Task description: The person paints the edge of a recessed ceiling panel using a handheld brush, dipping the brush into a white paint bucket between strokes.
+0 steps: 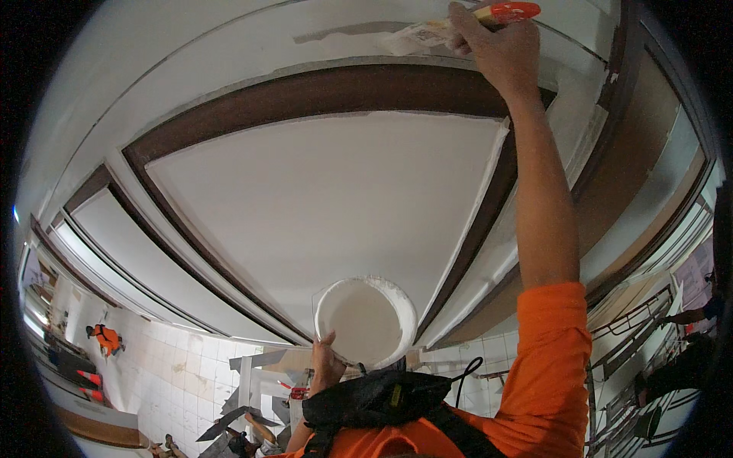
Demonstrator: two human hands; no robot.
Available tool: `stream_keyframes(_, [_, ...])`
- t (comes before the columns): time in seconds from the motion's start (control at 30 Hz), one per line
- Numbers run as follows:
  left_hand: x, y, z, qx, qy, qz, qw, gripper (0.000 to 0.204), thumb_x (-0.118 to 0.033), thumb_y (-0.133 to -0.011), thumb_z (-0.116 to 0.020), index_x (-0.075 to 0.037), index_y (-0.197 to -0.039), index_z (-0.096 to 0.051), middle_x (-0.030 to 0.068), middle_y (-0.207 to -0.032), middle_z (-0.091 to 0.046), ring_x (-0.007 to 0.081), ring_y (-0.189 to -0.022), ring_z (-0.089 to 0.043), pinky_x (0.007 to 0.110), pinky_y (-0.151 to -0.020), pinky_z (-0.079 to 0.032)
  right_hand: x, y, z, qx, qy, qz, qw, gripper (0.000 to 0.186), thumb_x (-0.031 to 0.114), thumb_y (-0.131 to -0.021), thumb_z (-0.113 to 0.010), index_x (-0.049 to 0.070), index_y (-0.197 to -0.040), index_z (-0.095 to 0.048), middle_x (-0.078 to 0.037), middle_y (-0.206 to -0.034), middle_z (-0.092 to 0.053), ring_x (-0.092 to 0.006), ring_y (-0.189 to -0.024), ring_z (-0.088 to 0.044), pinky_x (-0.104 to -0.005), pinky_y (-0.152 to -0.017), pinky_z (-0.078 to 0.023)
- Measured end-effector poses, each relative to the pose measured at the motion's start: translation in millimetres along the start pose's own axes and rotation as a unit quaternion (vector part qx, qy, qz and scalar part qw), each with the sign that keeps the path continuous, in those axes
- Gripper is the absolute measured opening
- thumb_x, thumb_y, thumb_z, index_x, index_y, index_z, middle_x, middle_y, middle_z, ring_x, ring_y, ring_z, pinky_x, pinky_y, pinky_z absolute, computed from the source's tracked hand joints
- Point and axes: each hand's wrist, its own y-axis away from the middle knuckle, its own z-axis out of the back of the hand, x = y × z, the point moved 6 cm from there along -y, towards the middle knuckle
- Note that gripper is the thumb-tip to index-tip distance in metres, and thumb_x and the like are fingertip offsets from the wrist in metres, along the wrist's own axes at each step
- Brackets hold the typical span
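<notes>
Black chest gear (382, 398) sat nearest; past it, the left hand (327, 362) clasped a white bucket (409, 320) by its edge, its contents perhaps pale paint. High up, the right hand (504, 52) closed round a paintbrush (420, 35) at the white surface (244, 38).

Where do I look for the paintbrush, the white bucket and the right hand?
Paintbrush (420, 37), head view: on its white-coated bristles.
White bucket (408, 320), head view: on its rim, right side.
Right hand (505, 53), head view: on its back.

Right arm (545, 195) stretched nearly straight upward, right grip (505, 55) pinched; left grip (327, 365) low, clasping
</notes>
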Motion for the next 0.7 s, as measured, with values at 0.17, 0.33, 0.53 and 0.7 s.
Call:
stream_keyframes(0.17, [0.7, 1.8, 4.5, -0.006, 0.008, -0.007, 1.000, 0.052, -0.009, -0.092, -0.053, -0.005, -0.142, -0.038, 0.0180, -0.129, -0.054, 0.0363, -0.116, -0.056, 0.052, -0.094, -0.050, 8.4, -2.5, 14.5, -0.034, -0.001, 0.006, 0.999, 0.027, 0.015, -0.089, -0.071, 0.005, -0.070, -0.054, -0.005, -0.057, -0.061, -0.0111, -0.046, -0.058, -0.0272, -0.042, -0.047])
stream_keyframes(0.33, [-5.3, 15.0, -12.0, 0.028, 0.005, -0.025, 0.999, 0.053, -0.008, -0.091, -0.053, -0.005, -0.142, -0.037, 0.0185, -0.129, -0.053, 0.0376, -0.116, -0.056, 0.053, -0.094, -0.050, 3.6, -3.8, -9.8, 0.012, -0.095, 0.014, 0.995, 0.026, 0.013, -0.090, -0.069, 0.006, -0.072, -0.053, -0.005, -0.058, -0.061, -0.0110, -0.047, -0.059, -0.0266, -0.042, -0.047])
stream_keyframes(0.53, [-5.9, 13.5, -9.0, -0.008, -0.017, -0.025, 1.000, 0.049, -0.011, -0.094, -0.053, -0.005, -0.141, -0.040, 0.0179, -0.128, -0.055, 0.0364, -0.113, -0.058, 0.053, -0.093, -0.050, 6.2, 2.9, -7.9, 0.007, -0.043, 0.008, 0.999, 0.026, 0.011, -0.089, -0.069, 0.007, -0.071, -0.052, -0.005, -0.059, -0.062, -0.0107, -0.049, -0.060, -0.0271, -0.044, -0.048])
stream_keyframes(0.7, [1.1, 0.4, 2.0, -0.012, -0.002, -0.002, 1.000, 0.047, -0.011, -0.096, -0.052, -0.005, -0.141, -0.041, 0.0173, -0.127, -0.056, 0.0360, -0.113, -0.059, 0.052, -0.094, -0.050, 18.9, 0.8, 5.6, -0.021, -0.018, 0.016, 1.000, 0.026, 0.009, -0.089, -0.069, 0.007, -0.071, -0.051, -0.005, -0.059, -0.061, -0.0107, -0.050, -0.061, -0.0276, -0.044, -0.049])
